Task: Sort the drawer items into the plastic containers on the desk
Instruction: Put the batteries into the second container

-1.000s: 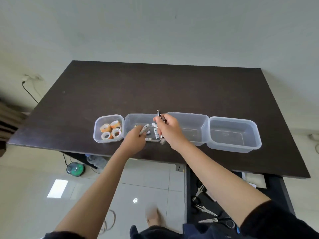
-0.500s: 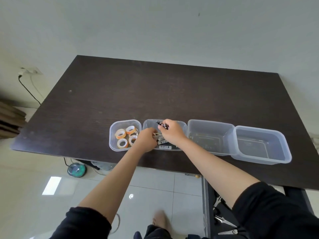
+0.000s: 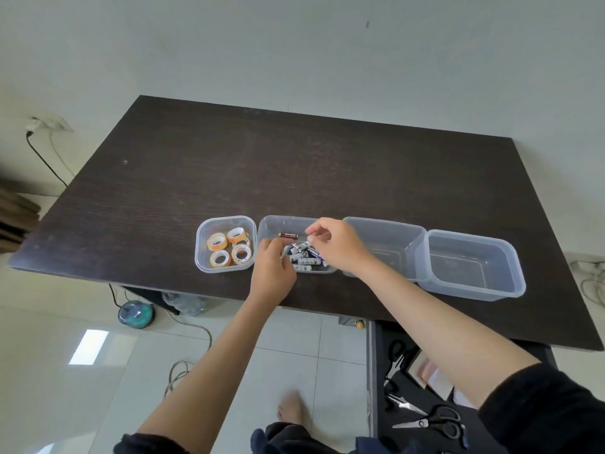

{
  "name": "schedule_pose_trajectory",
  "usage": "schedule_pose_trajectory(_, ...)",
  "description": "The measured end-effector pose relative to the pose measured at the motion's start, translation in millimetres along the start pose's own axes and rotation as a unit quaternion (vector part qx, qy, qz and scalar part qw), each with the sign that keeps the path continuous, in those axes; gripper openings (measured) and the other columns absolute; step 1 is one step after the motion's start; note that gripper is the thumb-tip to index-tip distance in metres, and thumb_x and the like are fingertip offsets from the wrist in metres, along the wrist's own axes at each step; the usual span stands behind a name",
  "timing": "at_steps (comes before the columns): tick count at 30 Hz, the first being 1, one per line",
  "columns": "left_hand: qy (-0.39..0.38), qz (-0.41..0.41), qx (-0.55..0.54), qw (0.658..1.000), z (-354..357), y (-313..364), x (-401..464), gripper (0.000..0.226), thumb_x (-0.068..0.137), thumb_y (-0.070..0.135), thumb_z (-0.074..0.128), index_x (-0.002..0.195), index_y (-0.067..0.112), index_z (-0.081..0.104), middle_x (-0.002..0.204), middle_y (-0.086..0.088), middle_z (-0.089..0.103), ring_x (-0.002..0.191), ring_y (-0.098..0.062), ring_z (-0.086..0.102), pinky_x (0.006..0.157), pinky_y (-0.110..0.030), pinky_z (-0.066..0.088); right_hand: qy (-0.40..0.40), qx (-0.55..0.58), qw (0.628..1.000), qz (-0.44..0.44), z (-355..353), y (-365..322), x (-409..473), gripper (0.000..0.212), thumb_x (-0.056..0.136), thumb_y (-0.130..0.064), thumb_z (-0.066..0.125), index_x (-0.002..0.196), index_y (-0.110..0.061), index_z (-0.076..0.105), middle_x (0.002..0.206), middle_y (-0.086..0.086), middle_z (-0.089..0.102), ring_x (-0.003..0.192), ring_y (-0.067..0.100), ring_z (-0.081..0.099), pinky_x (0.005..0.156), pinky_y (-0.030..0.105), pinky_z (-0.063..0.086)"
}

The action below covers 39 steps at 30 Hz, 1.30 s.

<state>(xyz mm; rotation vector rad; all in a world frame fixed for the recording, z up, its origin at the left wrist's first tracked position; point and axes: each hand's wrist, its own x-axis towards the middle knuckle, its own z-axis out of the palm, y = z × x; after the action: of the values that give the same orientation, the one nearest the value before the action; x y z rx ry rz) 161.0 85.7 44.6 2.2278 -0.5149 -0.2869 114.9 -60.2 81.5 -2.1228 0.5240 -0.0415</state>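
Over the battery container [image 3: 266, 226], your left hand [image 3: 271, 273] and right hand [image 3: 337, 245] had loosened, holding nothing visible; dropping batteries [image 3: 302, 257] low was wise.

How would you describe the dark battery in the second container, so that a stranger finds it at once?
On the dark desk, four clear containers stand in a row; take the second container from the left. The dark battery lies alone near its far wall. The other batteries, white-labelled, are piled nearer the hands.
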Motion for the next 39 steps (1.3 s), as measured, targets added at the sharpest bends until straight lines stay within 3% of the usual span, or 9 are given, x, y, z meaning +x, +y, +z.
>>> schedule_pose_trajectory(3, 0.012, 0.047, -0.020, 0.999, 19.6, 10.7, -28.4, 0.028, 0.087, -0.001, 0.051, 0.111, 0.008, 0.062, 0.112, -0.004, 0.055, 0.095, -0.016, 0.057, 0.080, -0.023, 0.045, 0.013, 0.014, 0.999, -0.025, -19.0, 15.0, -31.1, 0.013, 0.089, -0.012, 0.060, 0.099, -0.011, 0.068, 0.092, -0.004, 0.065, 0.082, 0.007, 0.058, 0.067, 0.004, 0.044)
schedule_pose_trajectory(7, -0.005, 0.067, -0.037, 0.997, 60.0, 25.5, -72.7, 0.025, 0.084, -0.002, 0.054, 0.105, 0.007, 0.066, 0.102, -0.001, 0.058, 0.082, -0.010, 0.056, 0.073, -0.007, 0.039, -0.010, 0.024, 1.000, -0.010, -44.3, 55.0, -81.6, 0.009, 0.088, -0.017, 0.063, 0.096, -0.016, 0.069, 0.085, -0.008, 0.065, 0.075, 0.007, 0.058, 0.067, 0.005, 0.045)
schedule_pose_trajectory(11, -0.102, 0.049, -0.021, 0.993, 142.3, 52.0, -150.4, 0.024, 0.087, 0.001, 0.051, 0.104, 0.009, 0.065, 0.101, 0.005, 0.056, 0.084, -0.007, 0.055, 0.073, 0.001, 0.037, -0.078, 0.002, 0.995, 0.059, -84.6, 142.9, -162.0, 0.008, 0.087, -0.019, 0.064, 0.095, -0.018, 0.068, 0.084, -0.004, 0.064, 0.068, 0.005, 0.055, 0.066, 0.010, 0.046)
schedule_pose_trajectory(18, -0.257, -0.045, -0.012, 0.965, 205.1, 54.8, -213.8, 0.024, 0.090, 0.008, 0.053, 0.111, 0.012, 0.063, 0.109, 0.000, 0.060, 0.092, -0.009, 0.058, 0.083, -0.013, 0.045, -0.177, -0.069, 0.972, 0.141, -94.0, 246.7, -226.8, 0.005, 0.089, -0.020, 0.062, 0.092, -0.023, 0.063, 0.082, -0.012, 0.059, 0.072, 0.002, 0.054, 0.067, 0.011, 0.042)
schedule_pose_trajectory(26, -0.417, -0.092, 0.118, 0.897, 275.9, 54.1, -266.3, 0.033, 0.090, 0.024, 0.057, 0.122, 0.016, 0.059, 0.127, -0.004, 0.055, 0.117, -0.020, 0.054, 0.102, -0.029, 0.042, -0.276, -0.160, 0.934, 0.160, -102.6, 339.1, -287.2, 0.023, 0.089, -0.019, 0.059, 0.111, -0.020, 0.065, 0.111, 0.001, 0.061, 0.089, 0.015, 0.056, 0.084, 0.027, 0.047)
schedule_pose_trajectory(29, -0.384, -0.092, 0.203, 0.896, 292.5, 54.4, -275.6, 0.041, 0.089, 0.029, 0.055, 0.129, 0.019, 0.052, 0.138, -0.006, 0.038, 0.128, -0.028, 0.037, 0.105, -0.039, 0.039, -0.298, -0.185, 0.928, 0.125, -99.1, 348.9, -291.8, 0.032, 0.091, -0.019, 0.055, 0.123, -0.023, 0.060, 0.117, 0.002, 0.050, 0.106, 0.022, 0.052, 0.091, 0.036, 0.047)
schedule_pose_trajectory(32, -0.323, -0.125, 0.272, 0.898, 298.7, 54.4, -279.2, 0.045, 0.088, 0.032, 0.053, 0.131, 0.021, 0.047, 0.139, -0.008, 0.031, 0.127, -0.032, 0.031, 0.104, -0.045, 0.039, -0.319, -0.223, 0.916, 0.096, -91.6, 355.1, -293.2, 0.040, 0.091, -0.020, 0.052, 0.131, -0.026, 0.053, 0.121, 0.005, 0.044, 0.116, 0.026, 0.044, 0.088, 0.042, 0.047)
schedule_pose_trajectory(36, -0.359, -0.179, 0.298, 0.866, 302.8, 52.0, -275.5, 0.046, 0.088, 0.034, 0.053, 0.133, 0.022, 0.045, 0.138, -0.009, 0.032, 0.129, -0.034, 0.032, 0.106, -0.050, 0.032, -0.343, -0.265, 0.896, 0.092, -85.3, 364.9, -299.0, 0.040, 0.090, -0.019, 0.052, 0.129, -0.025, 0.049, 0.124, 0.007, 0.041, 0.119, 0.028, 0.040, 0.085, 0.042, 0.045)
schedule_pose_trajectory(39, -0.385, -0.192, 0.272, 0.861, 304.2, 47.1, -273.0, 0.042, 0.088, 0.030, 0.055, 0.128, 0.019, 0.048, 0.135, -0.009, 0.041, 0.125, -0.034, 0.040, 0.104, -0.046, 0.038, -0.340, -0.263, 0.896, 0.111, -83.1, 374.5, -306.5, 0.030, 0.090, -0.019, 0.051, 0.120, -0.021, 0.054, 0.121, 0.009, 0.045, 0.117, 0.030, 0.044, 0.086, 0.041, 0.046)
